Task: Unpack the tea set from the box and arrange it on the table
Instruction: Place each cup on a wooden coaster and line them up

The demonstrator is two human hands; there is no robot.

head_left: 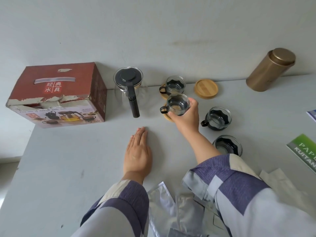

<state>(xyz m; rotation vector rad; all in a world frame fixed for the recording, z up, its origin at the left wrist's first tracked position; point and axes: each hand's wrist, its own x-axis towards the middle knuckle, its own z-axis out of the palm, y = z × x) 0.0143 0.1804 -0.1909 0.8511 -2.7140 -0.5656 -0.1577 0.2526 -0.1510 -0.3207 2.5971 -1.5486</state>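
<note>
Glass cup (177, 104) in right hand (185, 117), above coaster (168, 116) edge.

Soft, even daylight, faint shadows, wide-angle bending and slight blur at edges.

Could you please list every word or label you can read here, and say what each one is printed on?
"经典水具": on the top of the red box.
Small print on the box front: too blurred to read.
"PAPE" and "KUITAN", cut off at the frame edge: on the green booklet.
Gold tin: no readable text.
</note>
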